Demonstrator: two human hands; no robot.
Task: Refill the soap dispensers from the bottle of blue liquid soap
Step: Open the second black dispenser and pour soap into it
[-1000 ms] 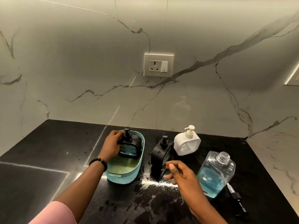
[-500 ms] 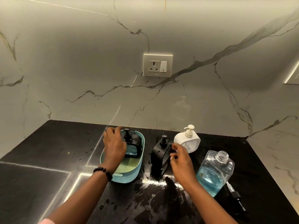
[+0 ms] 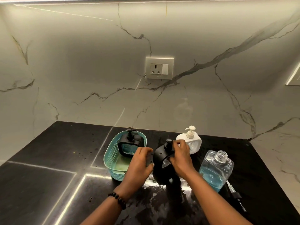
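Wet black counter [image 3: 48, 184] nearest, puddle glare just below the hands; loose pump [image 3: 235, 194] lies flat at right, by the base of the bottle [image 3: 215, 171]; bottle upright, uncapped, blue soap in the lower part; left hand [image 3: 139, 164], bead bracelet [image 3: 117, 200] on the wrist, fingers curled against the left side of the black dispenser [image 3: 159, 157], touching, grip extent unclear; right hand [image 3: 180, 157] wraps the dispenser's right side, fingertips [image 3: 176, 144] closed at its pump head; dispenser sits between both palms, tilted left, base on the counter; teal basket [image 3: 110, 158] just left, second black dispenser [image 3: 129, 145] upright inside at its far end; white dispenser [image 3: 192, 143] behind the right hand; wall socket [image 3: 159, 68] on the marble backsplash.
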